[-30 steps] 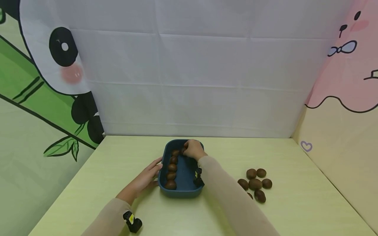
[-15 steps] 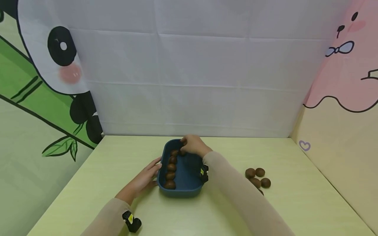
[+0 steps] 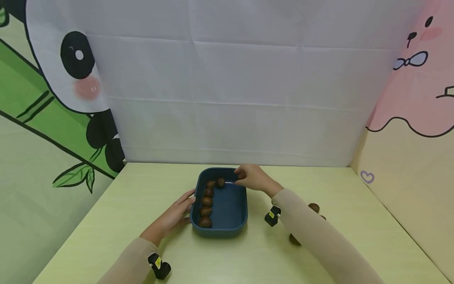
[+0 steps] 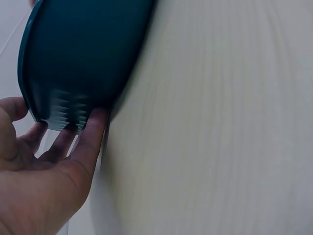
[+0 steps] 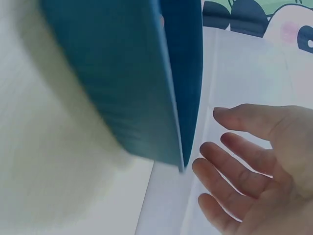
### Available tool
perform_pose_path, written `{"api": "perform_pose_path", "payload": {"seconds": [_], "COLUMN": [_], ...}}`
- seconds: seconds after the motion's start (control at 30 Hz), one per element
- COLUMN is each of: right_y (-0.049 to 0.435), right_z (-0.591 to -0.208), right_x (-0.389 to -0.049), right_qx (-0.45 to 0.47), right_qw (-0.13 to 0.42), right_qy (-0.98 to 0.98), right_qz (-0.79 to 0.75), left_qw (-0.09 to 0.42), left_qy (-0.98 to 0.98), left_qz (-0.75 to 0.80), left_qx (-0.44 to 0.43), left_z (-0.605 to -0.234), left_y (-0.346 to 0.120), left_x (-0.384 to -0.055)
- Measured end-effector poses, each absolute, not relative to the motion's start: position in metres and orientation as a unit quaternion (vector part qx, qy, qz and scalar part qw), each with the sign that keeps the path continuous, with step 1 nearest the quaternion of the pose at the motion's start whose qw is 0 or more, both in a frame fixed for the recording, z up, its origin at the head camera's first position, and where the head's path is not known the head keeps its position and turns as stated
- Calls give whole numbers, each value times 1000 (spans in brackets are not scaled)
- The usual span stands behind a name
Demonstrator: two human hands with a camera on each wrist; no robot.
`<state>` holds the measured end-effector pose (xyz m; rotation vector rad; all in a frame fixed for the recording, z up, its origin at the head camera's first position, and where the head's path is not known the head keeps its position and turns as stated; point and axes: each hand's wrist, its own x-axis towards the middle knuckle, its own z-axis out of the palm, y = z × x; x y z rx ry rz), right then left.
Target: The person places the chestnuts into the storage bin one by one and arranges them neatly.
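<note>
A blue rectangular box [image 3: 228, 207] stands on the table, tilted slightly in the head view. Several brown chestnuts [image 3: 207, 201] form a line along its left inner wall, and one more chestnut [image 3: 220, 182] sits at the far end, right of that line. My left hand [image 3: 175, 211] rests its fingers against the box's left outer side; in the left wrist view, extended fingertips [image 4: 98, 115] touch the ribbed wall. Over the far right corner is my right hand [image 3: 253, 177], its fingers spread and loosely bent. The right wrist view shows nothing in its grasp.
More chestnuts [image 3: 295, 239] lie on the pale table [image 3: 255, 256] to the right, mostly hidden behind the right sleeve [image 3: 315, 232]. A white cloth [image 3: 241, 98] hangs behind the table, with cartoon-printed panels at both sides.
My right hand has let go of a chestnut at the box's far end and moved right to the far right corner. The left hand stays at the box's side.
</note>
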<state>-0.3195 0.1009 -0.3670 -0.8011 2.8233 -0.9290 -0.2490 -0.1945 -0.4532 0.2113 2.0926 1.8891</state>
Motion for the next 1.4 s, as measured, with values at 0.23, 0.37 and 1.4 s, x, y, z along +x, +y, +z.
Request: {"api": "perform_pose_path", "payload": {"seconds": [0.23, 0.37, 1.4], "right_y": [140, 161, 245], "right_z": [-371, -378, -419], "right_x": [-304, -295, -235], "right_qx": [-263, -252, -228], "right_qw": [29, 43, 72], "right_qy": [920, 923, 949], "right_qz": [-289, -287, -208], "left_qw": [162, 160, 156], "left_qy": [729, 733, 733], "left_qz": [660, 656, 658], "left_qx": [83, 84, 71], "left_z": [-453, -453, -453], "left_y": [-195, -195, -194], "left_x": [-250, -249, -249]}}
